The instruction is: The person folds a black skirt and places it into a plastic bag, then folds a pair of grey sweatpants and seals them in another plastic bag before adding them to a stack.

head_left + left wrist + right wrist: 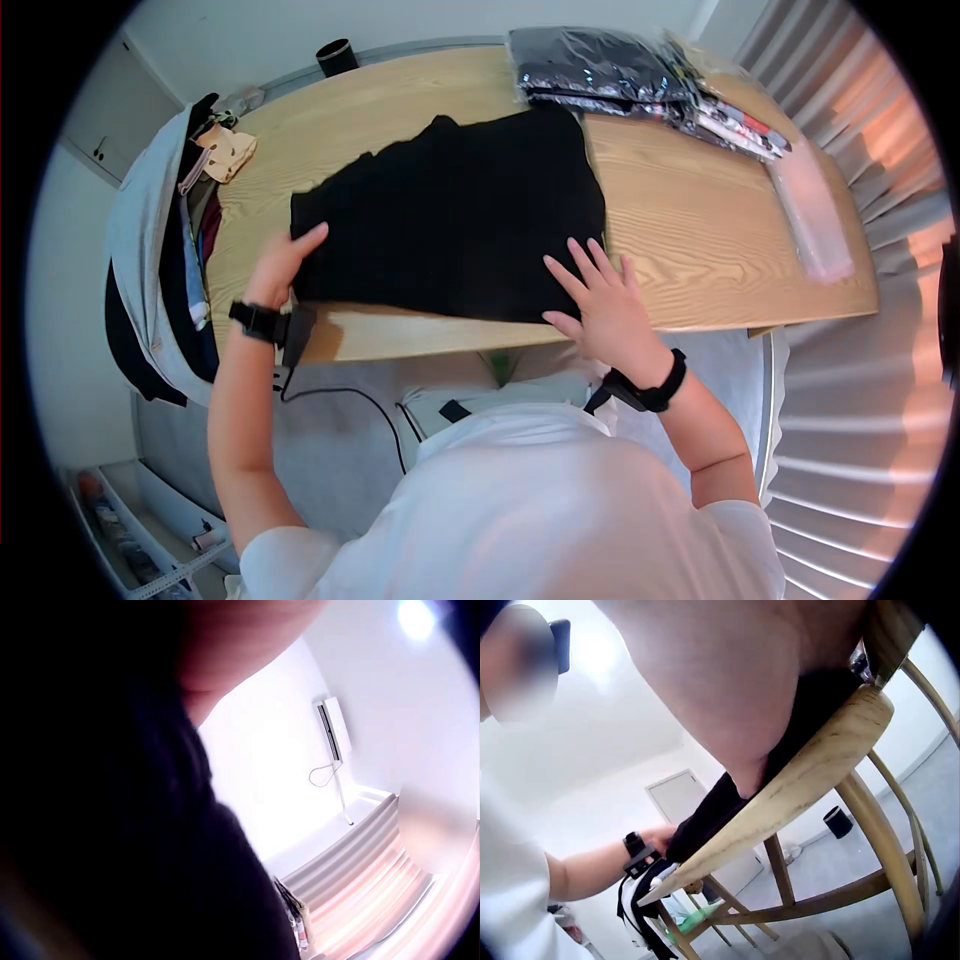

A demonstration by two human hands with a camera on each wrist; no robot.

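Observation:
A black cloth (450, 215) lies spread on the wooden table, its lower edge close to the table's front edge. At its left edge, my left hand (283, 265) grips the fabric, thumb on top and the other fingers out of sight. My right hand (612, 312) rests on the lower right corner with fingers spread. Dark fabric (150, 825) fills much of the left wrist view, below part of the left hand (240, 645). In the right wrist view, the right hand (720, 690) touches the cloth (705, 814) beside the table edge.
Plastic-wrapped dark packages (595, 70) lie at the table's back right, near a pink translucent roll (815, 215). Clothes (150, 250) are heaped at the left end. A black bin (337, 58) stands behind the table (690, 240). Curtains hang on the right.

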